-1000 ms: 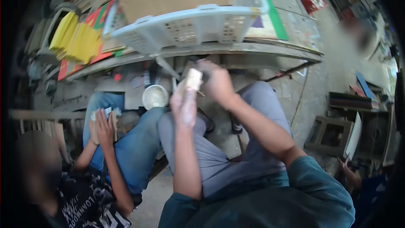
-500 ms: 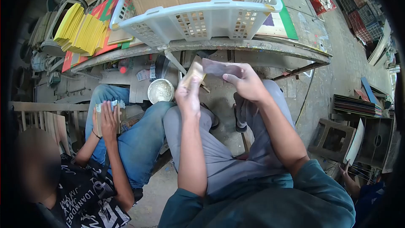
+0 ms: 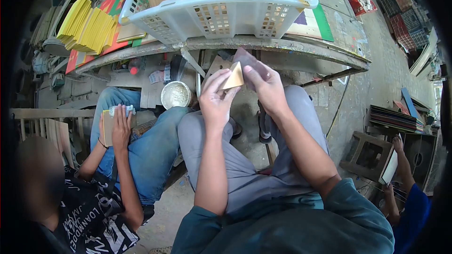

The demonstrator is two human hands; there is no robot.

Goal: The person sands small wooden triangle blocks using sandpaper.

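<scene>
My left hand (image 3: 214, 98) is closed around a small pale wooden block (image 3: 233, 78), its tapered end pointing up past my fingers. Just to the right, my right hand (image 3: 267, 87) pinches a purplish-brown sheet of sandpaper (image 3: 245, 57) between thumb and fingers. The sandpaper stands tilted behind and beside the block, close to its edge. Both hands are raised above my knees, in front of the bench. Part of the block is hidden by my left fingers.
A white plastic basket (image 3: 207, 19) holding cardboard stands on the bench (image 3: 348, 51). Yellow pieces (image 3: 89, 23) are stacked at its left. A bucket of pale powder (image 3: 175, 95) sits by my left knee. One co-worker (image 3: 120, 131) sits left; another reaches in at right.
My left hand has turned the block so its tapered end faces up. My right hand has tilted the sandpaper more upright. At right, the other person's arms have come further into view.
</scene>
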